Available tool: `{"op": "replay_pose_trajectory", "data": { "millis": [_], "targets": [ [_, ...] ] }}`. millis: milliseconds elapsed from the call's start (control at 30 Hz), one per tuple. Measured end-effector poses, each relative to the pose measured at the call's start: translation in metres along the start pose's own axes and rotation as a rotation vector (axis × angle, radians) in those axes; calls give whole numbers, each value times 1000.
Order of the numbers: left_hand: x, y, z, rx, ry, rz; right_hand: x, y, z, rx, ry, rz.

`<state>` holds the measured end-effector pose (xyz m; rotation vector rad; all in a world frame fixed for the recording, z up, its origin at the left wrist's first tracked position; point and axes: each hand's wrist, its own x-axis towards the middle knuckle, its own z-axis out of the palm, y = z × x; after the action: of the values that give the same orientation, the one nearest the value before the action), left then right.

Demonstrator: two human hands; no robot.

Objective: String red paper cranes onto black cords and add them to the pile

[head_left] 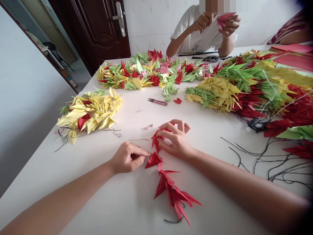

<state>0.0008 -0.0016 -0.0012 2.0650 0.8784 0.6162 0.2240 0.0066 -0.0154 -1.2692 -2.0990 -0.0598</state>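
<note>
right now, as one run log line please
left hand: touching red paper strand | right hand: at strand's far end | snips: on table

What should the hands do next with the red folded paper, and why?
Perhaps the left hand could nudge the small red origami piece toward the lower red origami bunch: that hand is right at the piece's edge, while the right hand is at the upper red origami.

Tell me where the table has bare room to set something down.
The table is bare between the left forearm and the red paper strand, with a smaller gap between the right hand and the yellow bundle. It is crowded along the far side, under the mixed-colour garland, and at right, with folded paper and black threads.
</note>
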Motion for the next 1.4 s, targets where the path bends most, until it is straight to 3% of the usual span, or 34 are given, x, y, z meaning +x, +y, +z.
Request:
{"op": "replay_pose_trajectory", "data": {
  "millis": [133,367,600,900,1033,1233,1400],
  "targets": [
    [-1,0,0,2,30,24,-1,1,1,-3,7,-16],
    [1,5,2,-10,185,-196,-3,-1,-1,25,43,-169],
    [1,1,7,258,144,1,-3,1,-8,115,-118,-358],
    [-1,1,8,325,181,34,0,2,-11,187,-264,-428],
    [1,1,7,287,203,38,-1,1,-11,227,-217,-353],
    [2,1,7,282,196,7,-1,3,-4,210,45,-132],
    [2,2,8,274,174,-21,0,5,-4,263,-83,-288]
  ]
}}
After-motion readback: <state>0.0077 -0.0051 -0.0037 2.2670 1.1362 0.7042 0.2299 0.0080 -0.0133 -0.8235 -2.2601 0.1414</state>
